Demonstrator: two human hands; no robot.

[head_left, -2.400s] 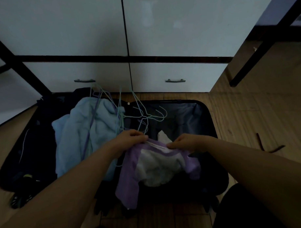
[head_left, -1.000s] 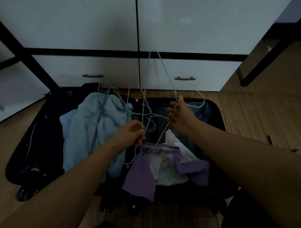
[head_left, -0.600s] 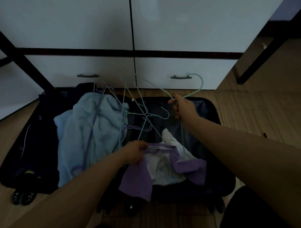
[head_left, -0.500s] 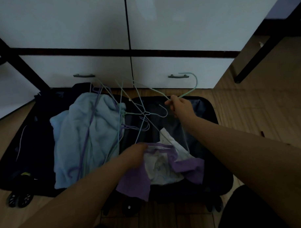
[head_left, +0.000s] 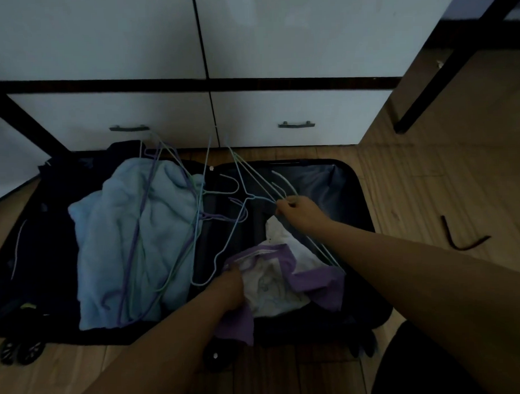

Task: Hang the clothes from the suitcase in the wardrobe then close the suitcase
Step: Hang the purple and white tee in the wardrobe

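Note:
A dark suitcase point(head_left: 352, 181) lies open on the wooden floor before the white wardrobe point(head_left: 276, 34). In its right half lies a purple and white garment point(head_left: 311, 279). My left hand point(head_left: 230, 282) holds the garment's collar at its left side. My right hand point(head_left: 297, 210) pinches a light green wire hanger point(head_left: 255, 179) near its hook, low over the right half. A light blue garment point(head_left: 113, 240) fills the left half, with several thin hangers point(head_left: 171, 229) tangled on it.
Two wardrobe drawers with dark handles point(head_left: 296, 124) stand just behind the suitcase. A black diagonal bar point(head_left: 443, 69) leans at the right. A dark bent strip point(head_left: 460, 240) lies on the floor to the right. Suitcase wheels point(head_left: 19, 351) show at bottom left.
My right hand has brought the green hanger down from in front of the drawers to just above the right half. My left hand stays on the purple garment's collar.

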